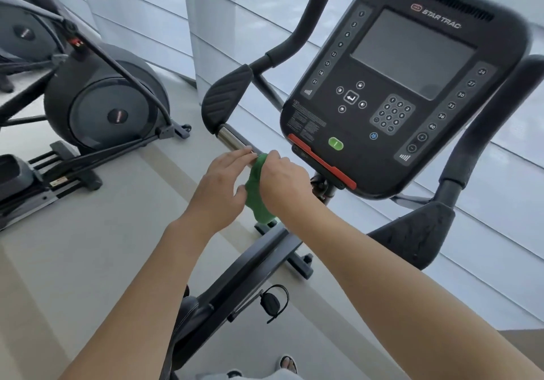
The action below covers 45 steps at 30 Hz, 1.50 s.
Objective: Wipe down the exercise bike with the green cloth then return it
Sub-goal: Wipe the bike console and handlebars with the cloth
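Observation:
The exercise bike's black console [406,85] fills the upper right, with a dark screen and keypad. Its left handlebar has a chrome section [232,140] below a black elbow pad [226,97]. A green cloth [256,191] is bunched around the handlebar just below the chrome part. My right hand [282,182] grips the cloth from the right side. My left hand [220,182] touches the cloth's left side, its fingers stretched along the bar. The bar under the cloth is hidden.
An elliptical trainer [100,103] stands at the left on the pale floor. The bike's right handlebar [482,132] rises at the far right. The bike frame [253,265] and a pedal [272,301] lie below my arms. White slatted panels line the back.

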Tool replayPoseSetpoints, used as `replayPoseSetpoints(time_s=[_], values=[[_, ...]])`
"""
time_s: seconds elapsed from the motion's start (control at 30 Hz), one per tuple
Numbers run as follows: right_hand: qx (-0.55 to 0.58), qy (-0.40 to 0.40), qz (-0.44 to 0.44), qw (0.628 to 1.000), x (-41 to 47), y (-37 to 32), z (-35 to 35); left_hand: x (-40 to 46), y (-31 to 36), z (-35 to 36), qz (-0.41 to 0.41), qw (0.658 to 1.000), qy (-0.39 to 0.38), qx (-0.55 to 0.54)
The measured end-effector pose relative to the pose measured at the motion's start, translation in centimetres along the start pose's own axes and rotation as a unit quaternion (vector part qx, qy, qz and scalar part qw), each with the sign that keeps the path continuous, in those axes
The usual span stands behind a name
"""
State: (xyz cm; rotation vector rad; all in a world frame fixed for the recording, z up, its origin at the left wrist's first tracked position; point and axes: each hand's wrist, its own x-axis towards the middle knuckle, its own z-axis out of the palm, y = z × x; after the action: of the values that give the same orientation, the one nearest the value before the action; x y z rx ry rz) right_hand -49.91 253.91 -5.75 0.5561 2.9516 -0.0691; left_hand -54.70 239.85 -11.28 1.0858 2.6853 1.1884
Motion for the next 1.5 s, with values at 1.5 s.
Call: replayPoseSetpoints(time_s=[1.5], values=[[0.034,0.009,-0.004,0.999,0.2,0.5,0.4,-0.4,1.7,0.0,-0.074,0.997,-0.022,-0.03]])
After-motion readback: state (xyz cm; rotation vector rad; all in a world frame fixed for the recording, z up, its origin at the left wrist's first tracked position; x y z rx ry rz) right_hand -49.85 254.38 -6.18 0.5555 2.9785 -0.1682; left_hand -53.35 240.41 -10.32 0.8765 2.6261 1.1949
